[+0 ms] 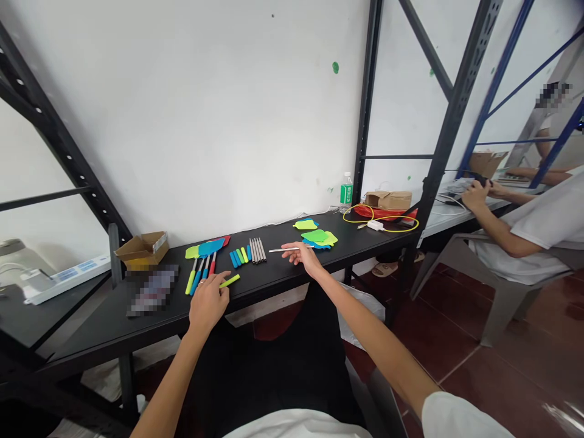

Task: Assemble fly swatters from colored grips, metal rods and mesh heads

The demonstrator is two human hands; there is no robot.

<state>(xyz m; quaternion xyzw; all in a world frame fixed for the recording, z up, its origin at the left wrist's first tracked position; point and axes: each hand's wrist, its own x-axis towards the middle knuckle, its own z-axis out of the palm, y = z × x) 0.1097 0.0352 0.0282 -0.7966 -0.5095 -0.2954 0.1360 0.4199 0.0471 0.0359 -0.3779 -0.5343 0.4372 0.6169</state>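
Note:
My left hand (208, 299) is closed on a yellow-green handle sleeve (230, 281) just above the table's front edge. Between the fingers of my right hand (303, 258) is a thin metal rod (279, 250), pointing left. Several spatulas (201, 267) with green, blue and red heads lie beyond my left hand. Between the hands are loose blue and green handle sleeves (239, 255) in a row, beside a row of metal rods (258, 250). Loose green, yellow and blue spatula heads (314, 235) are piled just past my right hand.
On the black table (274, 275) stand an open cardboard box (142, 249) at left and a water bottle (346, 192) at the back right. A yellow cable (401, 230) lies near another box (387, 200). Black rack posts (444, 121) rise at right; a person (542, 225) sits beyond.

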